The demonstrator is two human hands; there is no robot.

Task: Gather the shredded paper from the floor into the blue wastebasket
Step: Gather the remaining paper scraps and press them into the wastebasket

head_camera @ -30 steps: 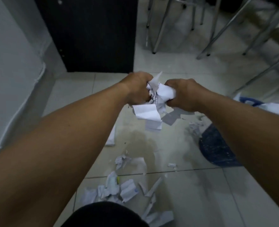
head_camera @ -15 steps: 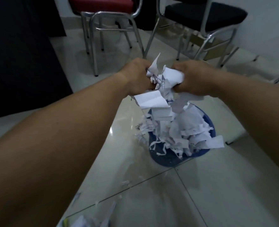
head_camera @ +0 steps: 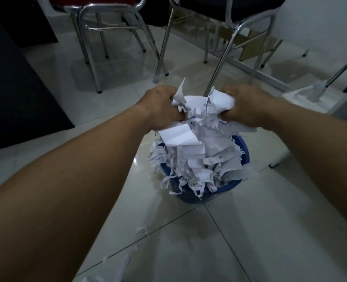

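Observation:
A blue wastebasket [head_camera: 243,148] stands on the tiled floor, heaped above its rim with shredded white paper [head_camera: 199,165]. Directly above the heap, both hands hold one bunch of shredded paper [head_camera: 201,107] between them. My left hand [head_camera: 162,107] grips the bunch's left side, my right hand [head_camera: 248,106] grips its right side. A folded white piece [head_camera: 178,136] hangs from the bunch onto the heap. A few loose scraps [head_camera: 142,230] lie on the floor near my left forearm, and more strips [head_camera: 119,265] at the bottom edge.
Chrome-legged chairs [head_camera: 115,31] stand just beyond the basket. A dark cabinet [head_camera: 15,88] fills the left side. A white low surface [head_camera: 319,98] sits at the right. Open tiles lie in front of the basket.
My view swung from the paper-strewn floor to the basket. Both hands carried the bunch over it, then spread slightly apart and lowered toward the heap.

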